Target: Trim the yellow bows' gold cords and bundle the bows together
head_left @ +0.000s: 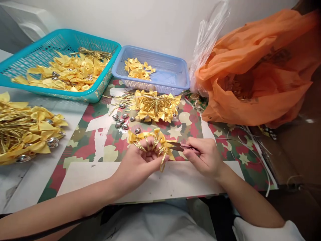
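My left hand (140, 164) is closed around a bunch of yellow ribbon bows (140, 136) with gold cords that loop over its fingers. In my right hand (205, 155) is a pair of small scissors (179, 146) with dark blades and pinkish handles. Their tip points left and meets the bows at the bunch's right side; whether it touches a cord is hard to tell. Just beyond lies a tied bundle of yellow bows (157, 112) with gold cords. Several silver bells (124, 126) are scattered to its left.
A teal basket (97, 90) holds bows and bells at the back left, beside a blue basket (180, 72) with fewer bows. An orange bag (238, 110) stands at the right. More bows (40, 124) are heaped at the left. White strips (250, 140) trail at the right edge.
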`<state>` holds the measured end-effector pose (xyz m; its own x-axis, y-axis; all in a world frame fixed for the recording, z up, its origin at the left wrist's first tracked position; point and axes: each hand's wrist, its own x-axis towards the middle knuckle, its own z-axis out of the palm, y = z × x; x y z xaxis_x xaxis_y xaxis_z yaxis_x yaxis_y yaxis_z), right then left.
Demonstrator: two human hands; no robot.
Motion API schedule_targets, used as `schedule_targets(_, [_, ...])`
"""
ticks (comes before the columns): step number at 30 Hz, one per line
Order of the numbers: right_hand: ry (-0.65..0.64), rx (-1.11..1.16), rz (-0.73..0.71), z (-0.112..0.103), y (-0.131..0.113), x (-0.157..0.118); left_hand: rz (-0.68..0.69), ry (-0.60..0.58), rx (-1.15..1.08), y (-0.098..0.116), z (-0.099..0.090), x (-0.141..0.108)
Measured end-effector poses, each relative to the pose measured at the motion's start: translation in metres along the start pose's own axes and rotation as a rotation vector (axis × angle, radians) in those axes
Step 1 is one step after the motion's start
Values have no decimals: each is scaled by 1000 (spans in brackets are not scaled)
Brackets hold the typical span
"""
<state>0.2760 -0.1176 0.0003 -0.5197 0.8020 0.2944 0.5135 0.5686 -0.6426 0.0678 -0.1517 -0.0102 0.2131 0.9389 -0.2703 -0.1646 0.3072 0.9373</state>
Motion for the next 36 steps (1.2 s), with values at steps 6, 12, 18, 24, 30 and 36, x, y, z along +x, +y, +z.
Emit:
schedule_targets(6, [20,-204,-18,1,0,-1,35,32,64,-1,1,-1])
schedule_targets(12, [-12,-191,36,0,0,-1,63,48,87,-1,1,-2])
schedule_targets(18, [-31,-172,72,0,2,0,99,45,113,-5,-2,-3])
schedule_targets(24, [-74,-92,116,1,3,1,109,36,137,-7,-4,-3])
schedule_targets(30, [-59,-68,107,2,4,1,78,36,100,-8,-3,-3])
schedule_targets(36, [-61,-61,124,2,4,1,49,55,83,-4,-2,-1])
